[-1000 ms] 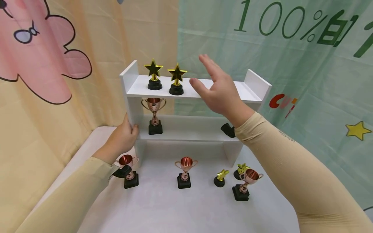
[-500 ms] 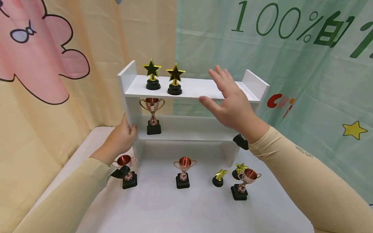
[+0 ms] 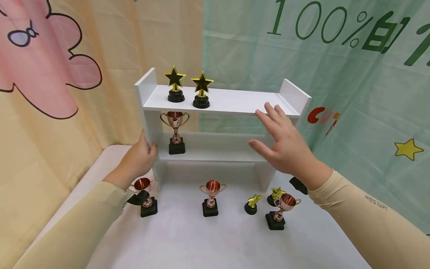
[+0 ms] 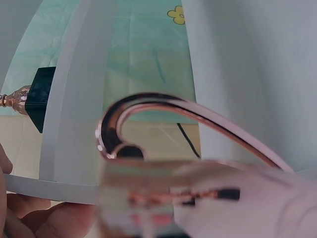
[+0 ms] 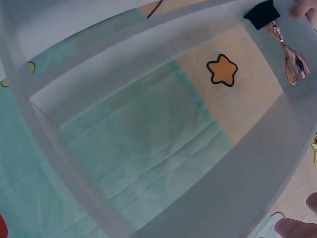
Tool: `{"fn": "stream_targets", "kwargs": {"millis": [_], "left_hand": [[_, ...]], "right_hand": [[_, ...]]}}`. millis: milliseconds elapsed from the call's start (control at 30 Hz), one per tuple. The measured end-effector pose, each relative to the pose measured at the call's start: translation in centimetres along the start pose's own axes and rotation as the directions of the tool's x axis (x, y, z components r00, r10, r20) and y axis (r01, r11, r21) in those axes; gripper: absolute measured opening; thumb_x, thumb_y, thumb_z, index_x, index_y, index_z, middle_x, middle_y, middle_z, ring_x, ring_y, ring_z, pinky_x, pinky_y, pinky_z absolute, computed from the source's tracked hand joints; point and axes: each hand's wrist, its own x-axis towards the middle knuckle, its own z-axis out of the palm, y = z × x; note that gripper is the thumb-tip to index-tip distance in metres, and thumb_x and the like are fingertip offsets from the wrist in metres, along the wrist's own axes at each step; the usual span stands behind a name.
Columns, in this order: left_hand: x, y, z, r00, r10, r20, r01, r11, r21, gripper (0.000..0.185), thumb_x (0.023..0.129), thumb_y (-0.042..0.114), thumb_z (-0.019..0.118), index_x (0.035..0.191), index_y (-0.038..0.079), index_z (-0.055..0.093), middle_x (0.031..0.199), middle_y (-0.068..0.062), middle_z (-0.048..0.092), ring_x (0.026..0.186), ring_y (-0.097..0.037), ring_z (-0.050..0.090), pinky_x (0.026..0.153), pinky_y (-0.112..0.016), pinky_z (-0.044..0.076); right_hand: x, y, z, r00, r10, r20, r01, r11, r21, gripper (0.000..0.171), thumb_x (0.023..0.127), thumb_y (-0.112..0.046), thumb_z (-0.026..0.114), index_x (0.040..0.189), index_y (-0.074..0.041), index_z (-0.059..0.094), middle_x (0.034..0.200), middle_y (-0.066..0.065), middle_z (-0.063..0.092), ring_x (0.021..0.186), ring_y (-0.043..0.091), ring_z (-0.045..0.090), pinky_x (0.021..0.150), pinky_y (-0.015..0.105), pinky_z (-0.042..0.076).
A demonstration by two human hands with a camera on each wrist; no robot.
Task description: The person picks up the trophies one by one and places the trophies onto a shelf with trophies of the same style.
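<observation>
My left hand [image 3: 134, 160] grips the left side panel of a white shelf unit [image 3: 235, 98], fingers behind it and thumb in front. My right hand [image 3: 289, 145] hovers before the unit's right part, fingers spread, holding nothing. Two gold star trophies [image 3: 201, 101] stand on the top board at the left. A rose-gold trophy cup [image 3: 176, 145] on a black base stands at the left of the middle board. Under my left wrist is another trophy cup [image 3: 149, 208], partly hidden; its curved handle [image 4: 148, 98] fills much of the left wrist view.
On the white table [image 3: 188, 243] stand a middle trophy cup [image 3: 210, 207] and a right trophy cup [image 3: 276, 221]. Beside the right one are two small gold star trophies, a nearer one [image 3: 251, 207] and a farther one [image 3: 276, 194]. A printed curtain [image 3: 242, 48] hangs behind.
My right hand has moved right and down, away from the star trophies on the top board, with fingers still spread. The left hand keeps its hold on the side panel.
</observation>
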Motion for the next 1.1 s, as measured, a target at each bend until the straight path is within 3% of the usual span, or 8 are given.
{"fn": "stream_targets", "kwargs": {"millis": [433, 633, 733, 900, 933, 1000, 1067, 1100], "left_hand": [[0.1, -0.3, 0.2, 1.0, -0.002, 0.007, 0.002, 1.0, 0.005, 0.071, 0.111, 0.02, 0.034, 0.168, 0.01, -0.008, 0.162, -0.038, 0.034, 0.142, -0.06, 0.044, 0.11, -0.075, 0.039], [0.1, -0.1, 0.0, 1.0, 0.006, -0.007, -0.006, 1.0, 0.025, 0.07, 0.111, 0.02, 0.034, 0.167, 0.007, -0.005, 0.161, -0.039, 0.035, 0.142, -0.061, 0.044, 0.111, -0.075, 0.039], [0.1, 0.0, -0.1, 1.0, 0.007, -0.008, -0.006, 1.0, 0.024, 0.07, 0.111, 0.02, 0.034, 0.167, 0.007, -0.005, 0.161, -0.039, 0.035, 0.142, -0.061, 0.044, 0.111, -0.075, 0.039], [0.2, 0.0, 0.0, 1.0, 0.006, -0.004, -0.006, 1.0, 0.012, 0.071, 0.111, 0.019, 0.035, 0.167, 0.008, -0.007, 0.162, -0.038, 0.033, 0.142, -0.061, 0.043, 0.11, -0.075, 0.039], [0.2, -0.1, 0.0, 1.0, 0.005, -0.004, -0.005, 1.0, 0.011, 0.071, 0.111, 0.019, 0.035, 0.167, 0.008, -0.006, 0.163, -0.037, 0.033, 0.142, -0.061, 0.043, 0.11, -0.076, 0.039], [0.2, -0.1, 0.1, 1.0, 0.002, -0.002, -0.002, 1.0, 0.006, 0.071, 0.111, 0.019, 0.034, 0.168, 0.008, -0.007, 0.163, -0.037, 0.033, 0.142, -0.061, 0.043, 0.109, -0.076, 0.038], [0.2, -0.1, 0.1, 1.0, -0.003, 0.002, 0.003, 1.0, 0.001, 0.07, 0.111, 0.02, 0.034, 0.168, 0.009, -0.007, 0.164, -0.037, 0.032, 0.143, -0.061, 0.043, 0.109, -0.076, 0.038], [0.2, -0.1, 0.1, 1.0, -0.006, 0.004, 0.006, 1.0, 0.001, 0.07, 0.111, 0.02, 0.033, 0.168, 0.009, -0.007, 0.164, -0.037, 0.032, 0.143, -0.061, 0.042, 0.11, -0.076, 0.038]], "right_hand": [[-4.5, 3.2, 1.1, 0.991, 0.092, 0.094, -0.096, 0.995, 0.039, 0.072, 0.1, -0.032, 0.071, 0.163, -0.013, 0.041, 0.173, 0.018, 0.027, 0.161, 0.045, 0.019, 0.119, 0.074, 0.027], [-6.3, 5.1, 1.6, 0.984, 0.123, 0.128, -0.13, 0.99, 0.05, 0.065, 0.102, -0.029, 0.07, 0.16, -0.014, 0.046, 0.169, 0.019, 0.036, 0.158, 0.045, 0.029, 0.115, 0.072, 0.035], [-7.3, 5.9, 2.1, 0.984, 0.107, 0.144, -0.114, 0.992, 0.046, 0.062, 0.101, -0.027, 0.071, 0.158, -0.013, 0.049, 0.166, 0.018, 0.043, 0.149, 0.042, 0.046, 0.108, 0.064, 0.049], [-8.5, 6.2, 3.5, 0.977, 0.033, 0.213, -0.048, 0.997, 0.068, 0.06, 0.096, -0.022, 0.078, 0.152, -0.011, 0.058, 0.155, 0.014, 0.058, 0.137, 0.038, 0.06, 0.1, 0.055, 0.057], [-8.6, 6.1, 3.7, 0.973, 0.014, 0.228, -0.031, 0.997, 0.071, 0.059, 0.095, -0.021, 0.079, 0.15, -0.011, 0.06, 0.153, 0.013, 0.06, 0.14, 0.037, 0.058, 0.104, 0.055, 0.055], [-8.8, 5.9, 4.3, 0.963, -0.001, 0.269, -0.023, 0.996, 0.086, 0.058, 0.094, -0.021, 0.081, 0.147, -0.011, 0.062, 0.15, 0.013, 0.062, 0.115, 0.026, 0.073, 0.088, 0.041, 0.062], [-8.9, 5.9, 4.8, 0.951, -0.004, 0.31, -0.029, 0.994, 0.103, 0.056, 0.094, -0.023, 0.08, 0.147, -0.012, 0.063, 0.149, 0.012, 0.063, 0.085, 0.015, 0.073, 0.075, 0.031, 0.056], [-9.0, 5.9, 5.0, 0.945, -0.002, 0.326, -0.034, 0.994, 0.104, 0.057, 0.094, -0.025, 0.08, 0.147, -0.012, 0.063, 0.149, 0.012, 0.064, 0.083, 0.014, 0.072, 0.074, 0.03, 0.056]]}}
